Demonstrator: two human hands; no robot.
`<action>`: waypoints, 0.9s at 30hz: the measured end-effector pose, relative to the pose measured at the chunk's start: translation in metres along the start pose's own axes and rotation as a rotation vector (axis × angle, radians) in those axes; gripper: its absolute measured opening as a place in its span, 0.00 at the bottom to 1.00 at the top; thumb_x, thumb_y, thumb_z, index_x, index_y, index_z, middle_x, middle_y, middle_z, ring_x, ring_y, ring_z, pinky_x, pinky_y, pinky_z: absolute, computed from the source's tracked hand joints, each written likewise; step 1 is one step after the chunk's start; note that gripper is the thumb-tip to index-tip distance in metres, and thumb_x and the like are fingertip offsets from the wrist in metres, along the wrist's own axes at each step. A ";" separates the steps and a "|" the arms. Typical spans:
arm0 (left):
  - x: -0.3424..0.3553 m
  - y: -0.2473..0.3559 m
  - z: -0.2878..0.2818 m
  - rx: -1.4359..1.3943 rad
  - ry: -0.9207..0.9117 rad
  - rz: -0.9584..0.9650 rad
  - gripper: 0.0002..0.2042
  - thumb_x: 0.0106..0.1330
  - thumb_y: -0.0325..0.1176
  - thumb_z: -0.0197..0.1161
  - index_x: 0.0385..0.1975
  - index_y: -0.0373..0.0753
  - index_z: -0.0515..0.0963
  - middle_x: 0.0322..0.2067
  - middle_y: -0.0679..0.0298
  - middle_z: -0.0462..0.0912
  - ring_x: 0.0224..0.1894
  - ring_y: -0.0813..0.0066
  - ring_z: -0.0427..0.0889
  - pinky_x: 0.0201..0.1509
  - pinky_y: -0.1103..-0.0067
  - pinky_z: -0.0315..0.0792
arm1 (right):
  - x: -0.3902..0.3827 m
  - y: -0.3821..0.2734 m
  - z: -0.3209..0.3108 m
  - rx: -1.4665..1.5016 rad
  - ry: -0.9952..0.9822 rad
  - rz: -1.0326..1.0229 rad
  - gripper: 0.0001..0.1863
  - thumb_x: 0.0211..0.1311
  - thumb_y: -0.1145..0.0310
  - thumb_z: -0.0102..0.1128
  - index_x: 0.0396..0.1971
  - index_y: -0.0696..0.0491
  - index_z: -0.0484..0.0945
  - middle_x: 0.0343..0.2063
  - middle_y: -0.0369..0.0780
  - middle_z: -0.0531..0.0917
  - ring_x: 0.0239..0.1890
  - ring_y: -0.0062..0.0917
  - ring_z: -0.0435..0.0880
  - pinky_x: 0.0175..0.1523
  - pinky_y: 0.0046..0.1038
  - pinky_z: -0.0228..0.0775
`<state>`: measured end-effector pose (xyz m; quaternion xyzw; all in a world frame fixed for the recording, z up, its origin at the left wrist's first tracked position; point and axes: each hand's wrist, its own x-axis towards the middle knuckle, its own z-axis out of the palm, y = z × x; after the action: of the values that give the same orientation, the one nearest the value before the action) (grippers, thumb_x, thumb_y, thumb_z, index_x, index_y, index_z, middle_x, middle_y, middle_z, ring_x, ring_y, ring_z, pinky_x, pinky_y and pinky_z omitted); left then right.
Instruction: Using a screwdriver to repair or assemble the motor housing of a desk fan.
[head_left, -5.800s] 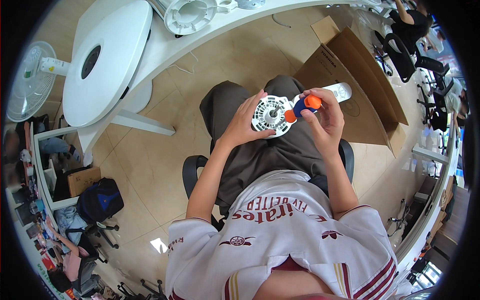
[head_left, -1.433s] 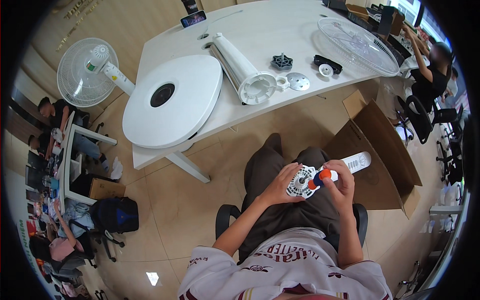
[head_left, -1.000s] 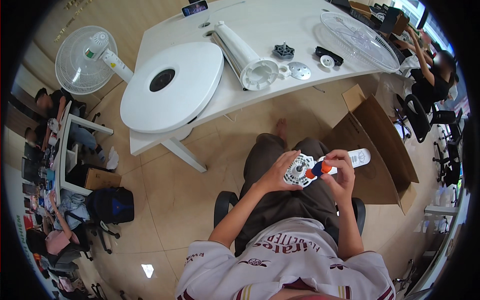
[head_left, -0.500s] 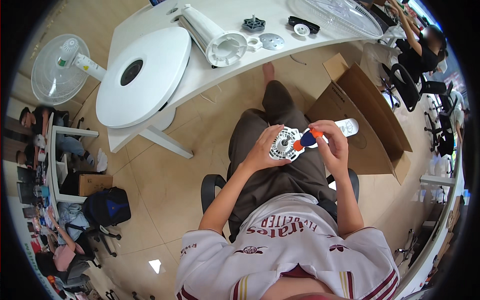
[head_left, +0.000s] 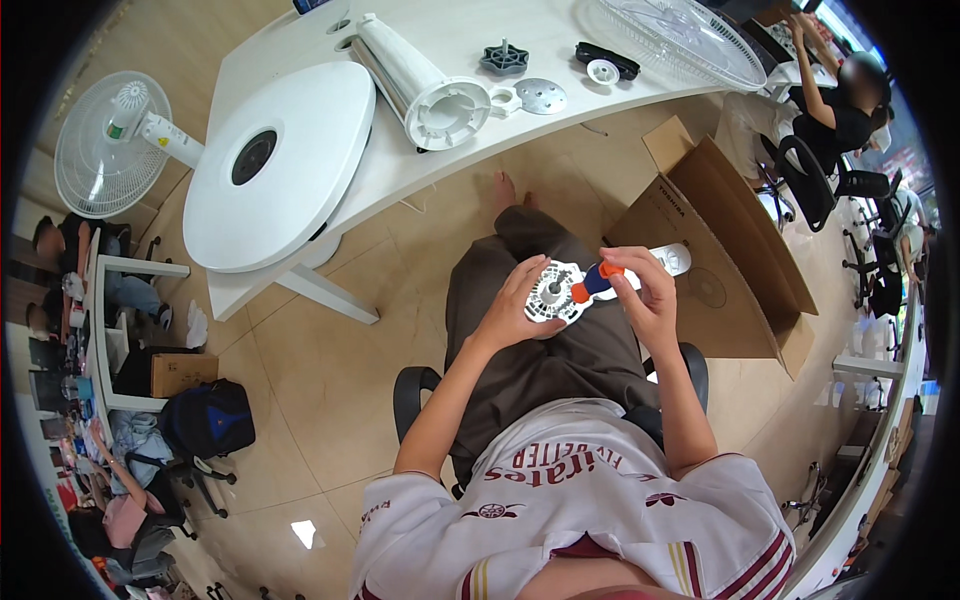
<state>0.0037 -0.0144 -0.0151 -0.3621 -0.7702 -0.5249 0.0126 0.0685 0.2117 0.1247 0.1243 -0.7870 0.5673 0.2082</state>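
Note:
My left hand grips the round, slotted white motor housing of a fan over my lap, fingers wrapped round its left side. In my right hand is a screwdriver with a blue and orange handle, pinched near its end. The handle slants down toward the housing; its tip is hidden. Beyond the right fingers sticks out a long white piece with a rounded end, which seems joined to the housing.
On the white table lie a round white base, a white column, a dark grey knob, a metal disc and a clear fan grille. An open cardboard box stands at my right. Other people sit farther off.
The screwdriver handle has turned and now slants more sideways, with my right fingers shifted on it. My feet have moved, and the whole view has shifted slightly.

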 end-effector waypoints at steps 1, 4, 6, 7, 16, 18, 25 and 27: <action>-0.002 0.001 -0.002 -0.003 0.003 -0.009 0.50 0.50 0.44 0.85 0.74 0.36 0.67 0.72 0.48 0.69 0.73 0.45 0.71 0.76 0.62 0.67 | 0.000 -0.002 0.002 0.004 -0.015 0.006 0.11 0.72 0.76 0.63 0.50 0.59 0.85 0.52 0.45 0.88 0.53 0.31 0.86 0.61 0.32 0.76; 0.001 0.000 0.000 -0.013 -0.021 -0.035 0.50 0.50 0.44 0.85 0.74 0.36 0.67 0.73 0.48 0.69 0.74 0.46 0.71 0.76 0.62 0.67 | -0.004 0.005 0.008 0.204 0.015 0.135 0.11 0.75 0.74 0.58 0.51 0.60 0.83 0.57 0.48 0.86 0.58 0.31 0.84 0.63 0.33 0.74; 0.001 -0.001 0.002 -0.019 -0.030 -0.049 0.50 0.50 0.44 0.85 0.74 0.36 0.67 0.73 0.48 0.68 0.74 0.47 0.70 0.77 0.63 0.66 | -0.004 0.012 0.012 0.347 0.072 0.149 0.10 0.74 0.74 0.60 0.50 0.60 0.82 0.56 0.47 0.85 0.58 0.31 0.83 0.65 0.32 0.73; 0.000 -0.001 0.002 -0.025 -0.039 -0.058 0.50 0.50 0.44 0.85 0.74 0.36 0.67 0.73 0.48 0.68 0.74 0.47 0.70 0.77 0.63 0.66 | -0.004 0.012 0.014 0.347 0.076 0.163 0.10 0.74 0.74 0.60 0.50 0.60 0.82 0.56 0.47 0.85 0.58 0.31 0.83 0.65 0.32 0.73; 0.002 -0.004 0.003 -0.006 -0.034 -0.069 0.52 0.48 0.49 0.86 0.73 0.36 0.67 0.72 0.46 0.69 0.73 0.45 0.70 0.77 0.60 0.67 | 0.006 0.013 0.020 0.161 0.108 0.123 0.10 0.75 0.74 0.61 0.51 0.60 0.84 0.54 0.44 0.85 0.54 0.28 0.84 0.61 0.29 0.74; 0.002 -0.003 0.003 -0.002 -0.038 -0.077 0.52 0.48 0.49 0.86 0.74 0.36 0.67 0.72 0.46 0.69 0.73 0.45 0.70 0.77 0.60 0.67 | 0.006 0.012 0.019 0.262 0.066 0.193 0.11 0.78 0.74 0.56 0.52 0.60 0.84 0.60 0.45 0.84 0.57 0.28 0.84 0.62 0.29 0.74; 0.000 -0.001 0.003 0.003 -0.047 -0.033 0.53 0.49 0.52 0.86 0.74 0.37 0.66 0.72 0.46 0.68 0.73 0.43 0.70 0.76 0.60 0.67 | -0.003 0.027 0.019 0.081 0.061 0.017 0.12 0.76 0.72 0.60 0.52 0.60 0.85 0.57 0.44 0.84 0.55 0.28 0.84 0.61 0.30 0.75; 0.000 -0.002 0.002 0.009 -0.042 -0.029 0.53 0.49 0.52 0.86 0.74 0.37 0.66 0.72 0.46 0.68 0.73 0.43 0.70 0.76 0.60 0.67 | -0.002 0.026 0.016 0.025 0.012 0.029 0.14 0.76 0.70 0.62 0.56 0.59 0.83 0.57 0.44 0.84 0.56 0.28 0.83 0.62 0.30 0.74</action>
<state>0.0037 -0.0132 -0.0179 -0.3616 -0.7777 -0.5141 -0.0095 0.0558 0.2048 0.0971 0.1121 -0.7802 0.5809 0.2033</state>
